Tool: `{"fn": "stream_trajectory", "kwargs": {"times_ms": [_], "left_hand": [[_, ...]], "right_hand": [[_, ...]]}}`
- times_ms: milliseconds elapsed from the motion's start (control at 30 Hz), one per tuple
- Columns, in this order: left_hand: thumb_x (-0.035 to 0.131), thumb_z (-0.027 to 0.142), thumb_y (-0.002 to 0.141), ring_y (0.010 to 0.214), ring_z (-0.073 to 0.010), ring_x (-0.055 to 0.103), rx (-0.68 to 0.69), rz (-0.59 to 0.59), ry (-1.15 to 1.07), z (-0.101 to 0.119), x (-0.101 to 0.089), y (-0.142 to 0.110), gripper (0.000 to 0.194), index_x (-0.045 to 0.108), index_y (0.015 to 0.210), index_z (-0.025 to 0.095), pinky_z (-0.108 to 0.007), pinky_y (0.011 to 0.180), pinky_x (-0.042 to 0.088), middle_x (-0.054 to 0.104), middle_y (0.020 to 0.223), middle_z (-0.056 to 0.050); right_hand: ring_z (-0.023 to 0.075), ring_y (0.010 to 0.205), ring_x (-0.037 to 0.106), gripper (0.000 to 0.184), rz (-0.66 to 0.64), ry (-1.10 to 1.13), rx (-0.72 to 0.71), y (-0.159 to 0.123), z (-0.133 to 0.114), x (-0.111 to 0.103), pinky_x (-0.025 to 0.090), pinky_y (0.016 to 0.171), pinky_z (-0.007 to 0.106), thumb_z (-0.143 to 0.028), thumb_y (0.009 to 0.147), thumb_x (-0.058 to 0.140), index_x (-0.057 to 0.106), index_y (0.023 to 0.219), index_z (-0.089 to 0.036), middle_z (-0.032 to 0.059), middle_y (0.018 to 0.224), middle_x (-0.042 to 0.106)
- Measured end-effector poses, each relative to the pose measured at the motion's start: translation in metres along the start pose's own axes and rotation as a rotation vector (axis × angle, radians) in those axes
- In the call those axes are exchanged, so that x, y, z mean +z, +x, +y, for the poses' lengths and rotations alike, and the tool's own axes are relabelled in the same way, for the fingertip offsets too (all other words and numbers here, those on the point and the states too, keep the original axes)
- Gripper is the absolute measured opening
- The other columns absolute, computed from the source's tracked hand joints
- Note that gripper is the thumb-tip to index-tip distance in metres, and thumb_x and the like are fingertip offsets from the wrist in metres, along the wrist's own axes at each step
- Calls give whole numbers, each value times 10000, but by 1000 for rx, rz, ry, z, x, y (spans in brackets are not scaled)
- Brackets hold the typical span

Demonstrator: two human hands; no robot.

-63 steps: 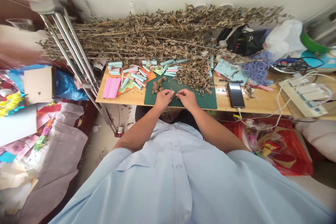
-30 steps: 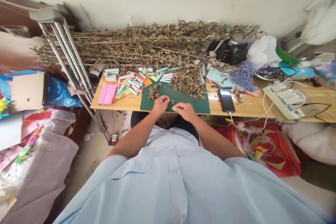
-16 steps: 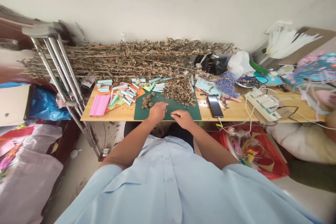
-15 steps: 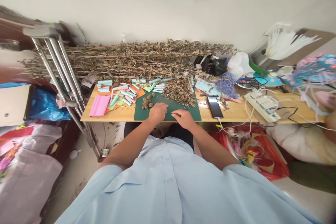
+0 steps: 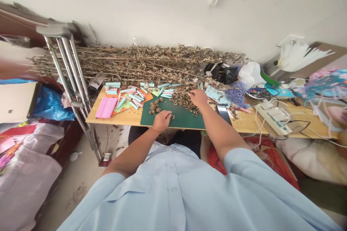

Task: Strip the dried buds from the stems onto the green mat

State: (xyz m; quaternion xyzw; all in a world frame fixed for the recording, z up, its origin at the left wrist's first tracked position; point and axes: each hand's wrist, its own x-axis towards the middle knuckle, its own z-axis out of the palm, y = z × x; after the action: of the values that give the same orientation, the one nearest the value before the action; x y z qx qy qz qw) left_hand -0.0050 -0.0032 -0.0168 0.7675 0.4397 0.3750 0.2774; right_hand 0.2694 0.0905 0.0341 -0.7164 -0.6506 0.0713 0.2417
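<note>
Far left: metal crutches (image 5: 69, 75) leaning upright against the table (image 5: 245, 125), blue plastic bag (image 5: 51, 106) on their left.
Behind table: long bundle of dried leafy stems (image 5: 135, 63) lying across the back, along the wall.
Paper: pink paper stack (image 5: 106, 107) and teal-and-pink paper rolls (image 5: 132, 96) scattered on orange and green sheets, left of the mat.
Left hand: left hand (image 5: 162, 121) closed, fingers curled down on the green cutting mat (image 5: 184, 121); cannot tell if it grips anything, tiny dried bit just beside the fingertips.
Seed heads: small heap of dried seed heads (image 5: 155, 107) on the mat, just up-left of the left hand, not touching it.
Right hand: right hand (image 5: 198, 98) in a closed pinch at the edge of the dried leaf pile (image 5: 182, 100), touching it; what is pinched is too small to tell.
Leaf pile: on the top edge of the mat, between both hands' reach.
Right of mat: black phone (image 5: 223, 113) partly behind the right forearm, purple-blue yarn (image 5: 237, 94), white power strip (image 5: 272, 118) with cables.
</note>
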Motion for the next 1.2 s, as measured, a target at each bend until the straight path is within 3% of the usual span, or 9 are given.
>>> {"fn": "stream_trajectory", "kwargs": {"times_ms": [100,233,500,733,933,1067,1200], "left_hand": [[506,283,963,962,-193,665,-4,-1,-15,2,-2,-1,255,727,1044,188,-341,919,520,718,968,-100],[529,268,955,934,-185,669,12,39,-39,1,-1,-2,226,733,1014,191,-332,896,522,724,946,-85],[589,241,921,885,-174,668,22,120,-108,-7,2,0,172,728,1007,186,-331,861,538,721,926,-70],[608,278,911,795,-153,617,-8,153,-177,-10,4,1,200,709,1055,182,-319,793,528,651,848,-53],[615,338,909,762,-132,617,-91,152,-334,-10,5,1,365,639,1225,158,-301,765,531,665,1010,-92],[566,369,938,709,-110,624,-173,115,-487,-6,2,2,452,568,1338,160,-283,730,526,667,1054,-90],[610,391,909,661,-114,596,-187,55,-436,-1,-4,1,327,702,1114,154,-263,667,490,686,891,-60]], "right_hand": [[329,1064,595,118,-75,-57,45,12,1,8,437,916,438,-277,792,748,801,870,-206,144,1075,731],[302,998,629,172,-108,-128,86,14,2,8,451,893,425,-296,860,648,799,909,-229,118,1058,744],[272,1003,637,282,217,-9,12,0,6,-1,456,943,394,-308,910,533,757,1033,-189,107,1077,742],[256,894,658,284,237,165,23,-23,-9,-6,485,866,377,-349,886,556,756,1010,-189,96,989,751],[223,766,662,307,86,327,-86,-70,-40,4,508,768,344,-410,902,564,752,1020,-199,69,883,753],[220,803,687,263,-38,351,-232,-102,-59,15,520,775,338,-378,916,577,745,1041,-220,62,947,764],[242,925,699,223,-161,312,-374,-118,-70,21,515,860,359,-327,929,566,744,1034,-244,62,1004,766]]}}
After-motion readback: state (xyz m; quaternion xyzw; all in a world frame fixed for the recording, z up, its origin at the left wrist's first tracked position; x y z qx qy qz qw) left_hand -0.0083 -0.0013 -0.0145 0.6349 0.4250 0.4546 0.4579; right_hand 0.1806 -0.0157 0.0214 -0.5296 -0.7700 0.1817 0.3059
